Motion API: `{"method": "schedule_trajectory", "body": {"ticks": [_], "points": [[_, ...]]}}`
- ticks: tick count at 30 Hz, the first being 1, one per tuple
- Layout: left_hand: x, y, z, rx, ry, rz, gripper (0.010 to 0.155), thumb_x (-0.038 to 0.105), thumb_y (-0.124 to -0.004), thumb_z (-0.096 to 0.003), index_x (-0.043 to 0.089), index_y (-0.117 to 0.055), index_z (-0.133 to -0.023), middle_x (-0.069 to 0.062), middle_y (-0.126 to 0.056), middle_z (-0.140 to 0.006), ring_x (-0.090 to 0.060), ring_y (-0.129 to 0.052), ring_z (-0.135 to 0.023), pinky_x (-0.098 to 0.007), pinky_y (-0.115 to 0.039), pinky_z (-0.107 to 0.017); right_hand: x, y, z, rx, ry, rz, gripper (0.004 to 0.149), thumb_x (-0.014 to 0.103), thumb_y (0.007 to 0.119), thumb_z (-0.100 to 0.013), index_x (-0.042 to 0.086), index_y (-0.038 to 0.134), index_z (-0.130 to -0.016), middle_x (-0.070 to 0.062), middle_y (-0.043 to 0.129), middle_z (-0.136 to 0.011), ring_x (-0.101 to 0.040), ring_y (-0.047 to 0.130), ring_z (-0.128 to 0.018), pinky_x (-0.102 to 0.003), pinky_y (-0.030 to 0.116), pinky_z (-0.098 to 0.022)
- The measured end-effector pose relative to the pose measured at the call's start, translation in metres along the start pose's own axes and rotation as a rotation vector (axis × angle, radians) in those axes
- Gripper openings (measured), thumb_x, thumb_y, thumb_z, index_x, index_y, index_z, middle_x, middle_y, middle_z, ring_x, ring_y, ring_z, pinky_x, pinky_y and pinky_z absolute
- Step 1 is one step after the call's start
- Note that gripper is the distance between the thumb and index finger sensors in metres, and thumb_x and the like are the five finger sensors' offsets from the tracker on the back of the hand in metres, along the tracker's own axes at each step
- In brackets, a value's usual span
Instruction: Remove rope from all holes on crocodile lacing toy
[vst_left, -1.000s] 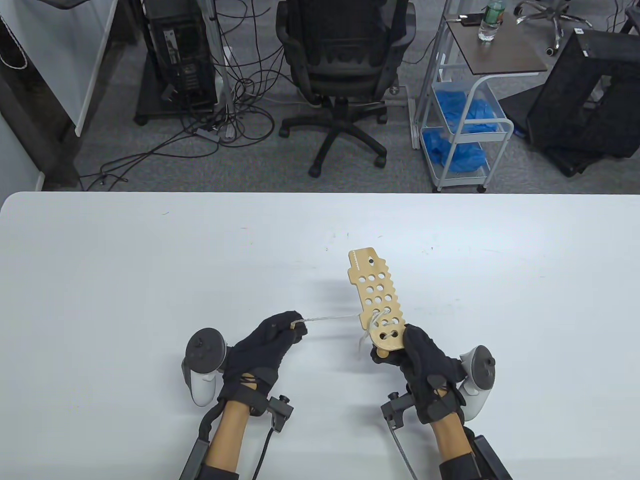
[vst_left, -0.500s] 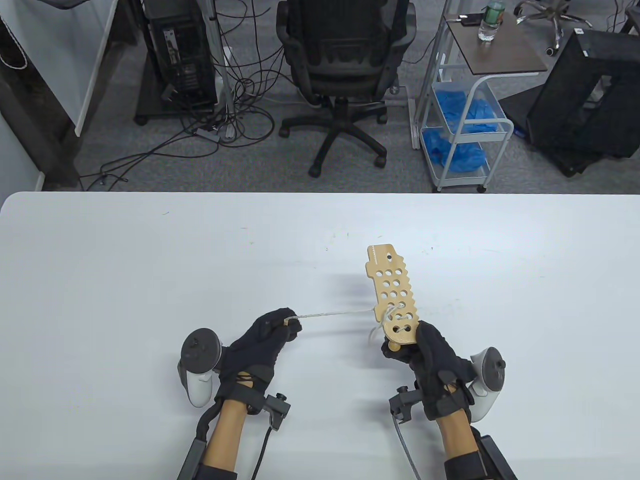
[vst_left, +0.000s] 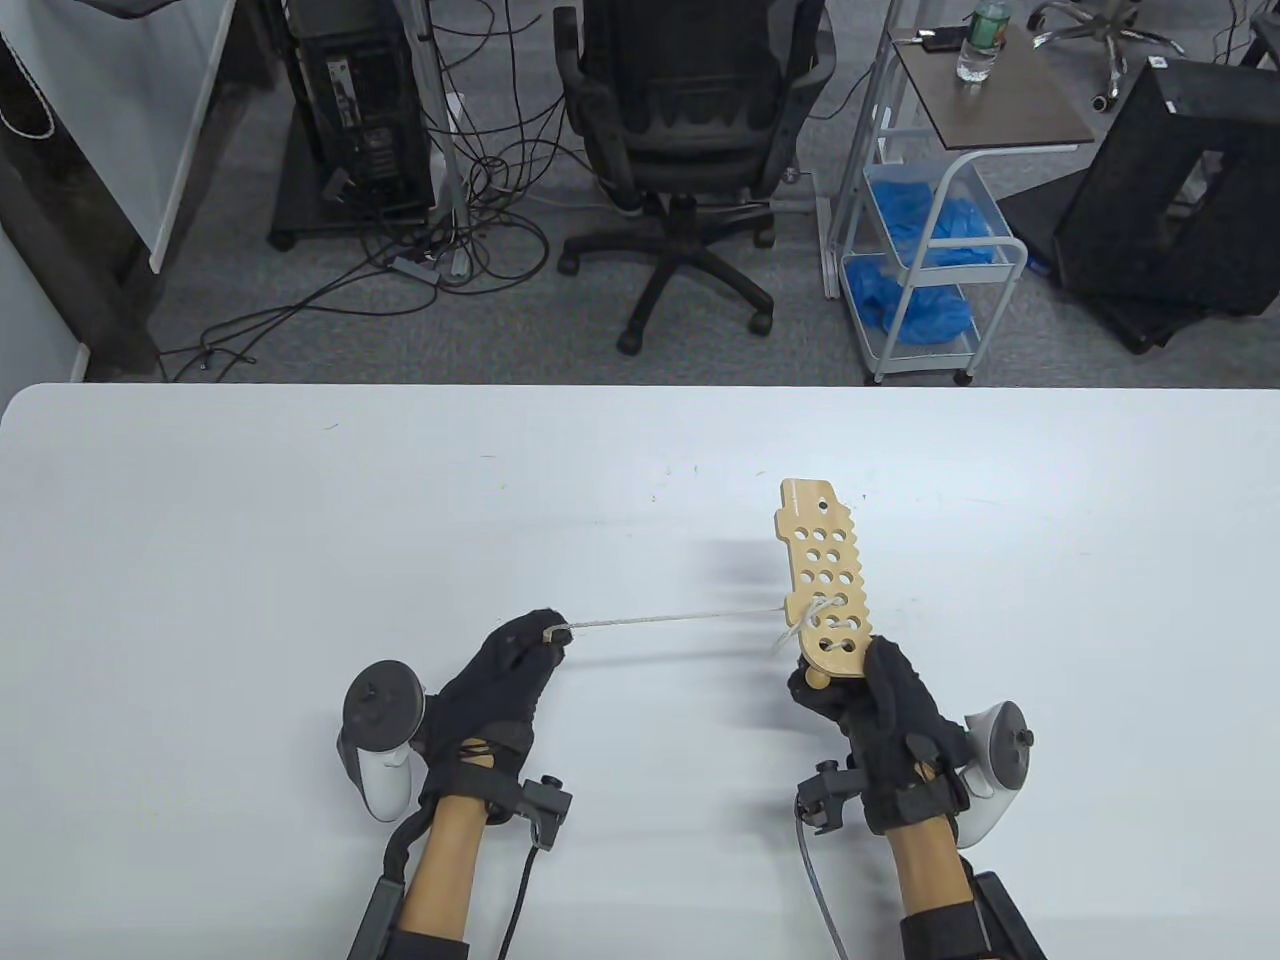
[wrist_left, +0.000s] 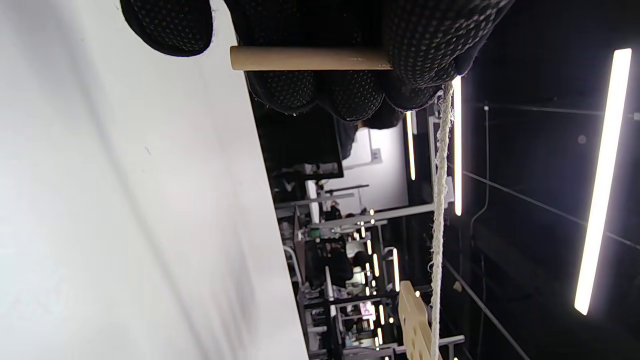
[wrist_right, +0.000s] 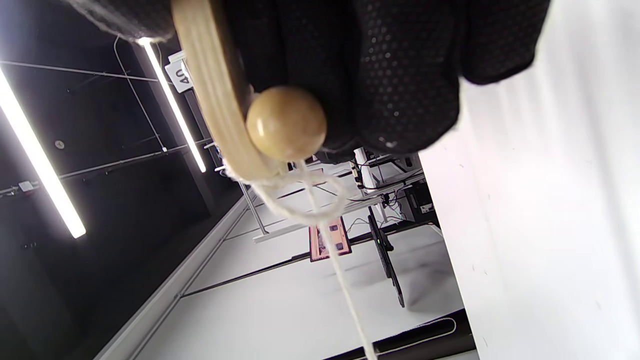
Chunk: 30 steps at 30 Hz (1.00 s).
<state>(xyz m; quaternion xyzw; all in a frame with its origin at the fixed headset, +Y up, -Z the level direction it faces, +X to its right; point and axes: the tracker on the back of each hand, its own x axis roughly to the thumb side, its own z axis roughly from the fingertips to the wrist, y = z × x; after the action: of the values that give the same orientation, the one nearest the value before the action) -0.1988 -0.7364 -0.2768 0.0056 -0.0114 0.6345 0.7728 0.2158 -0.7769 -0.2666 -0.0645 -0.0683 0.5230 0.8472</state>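
Crocodile lacing toy (vst_left: 825, 585), a pale wooden board full of holes, held raised above the white table (vst_left: 250, 560), tilted, long axis running away from the person. Right hand (vst_left: 880, 715) grips its near end; wooden ball (wrist_right: 286, 123) sits against the board edge by the fingers. Rope (vst_left: 670, 618) laced through holes near that end, stretching taut leftward from the toy. Left hand (vst_left: 495, 690) pinches the rope's wooden needle (wrist_left: 305, 58), well left of the toy.
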Motion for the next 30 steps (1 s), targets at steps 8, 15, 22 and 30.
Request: {"method": "schedule_trajectory", "body": {"ticks": [8, 15, 22, 30], "points": [[-0.004, 0.011, 0.001, 0.061, 0.013, 0.037, 0.045, 0.042, -0.076, -0.0530, 0.044, -0.073, -0.098, 0.007, -0.089, -0.095, -0.019, -0.087, -0.085, -0.059, -0.067, -0.071, 0.001, -0.006, -0.001, -0.035, 0.003, -0.017, 0.053, 0.043, 0.071, -0.047, 0.000, 0.074, -0.078, -0.024, 0.090, -0.070, -0.042, 0.095, -0.054, -0.065, 0.070, -0.051], [-0.010, 0.024, 0.002, 0.137, 0.038, 0.079, 0.051, 0.033, -0.079, -0.0527, 0.044, -0.067, -0.101, 0.009, -0.091, -0.091, -0.015, -0.094, -0.078, -0.055, -0.070, -0.070, 0.002, -0.013, -0.001, -0.072, -0.004, -0.037, 0.053, 0.043, 0.071, -0.047, 0.000, 0.074, -0.078, -0.024, 0.090, -0.071, -0.042, 0.095, -0.054, -0.065, 0.070, -0.051], [-0.016, 0.037, 0.005, 0.221, 0.065, 0.115, 0.051, 0.033, -0.078, -0.0537, 0.047, -0.065, -0.101, 0.011, -0.090, -0.093, -0.014, -0.094, -0.081, -0.054, -0.071, -0.070, 0.004, -0.027, -0.001, -0.154, -0.006, -0.179, 0.053, 0.044, 0.069, -0.048, 0.002, 0.072, -0.080, -0.022, 0.088, -0.073, -0.040, 0.094, -0.057, -0.064, 0.070, -0.053], [-0.024, 0.048, 0.009, 0.322, 0.104, 0.179, 0.048, 0.034, -0.078, -0.0534, 0.047, -0.065, -0.098, 0.013, -0.091, -0.096, -0.013, -0.092, -0.089, -0.052, -0.072, -0.071, -0.003, -0.049, 0.000, -0.256, 0.012, -0.365, 0.052, 0.045, 0.066, -0.049, 0.005, 0.068, -0.083, -0.019, 0.086, -0.078, -0.038, 0.093, -0.061, -0.062, 0.070, -0.056]]}}
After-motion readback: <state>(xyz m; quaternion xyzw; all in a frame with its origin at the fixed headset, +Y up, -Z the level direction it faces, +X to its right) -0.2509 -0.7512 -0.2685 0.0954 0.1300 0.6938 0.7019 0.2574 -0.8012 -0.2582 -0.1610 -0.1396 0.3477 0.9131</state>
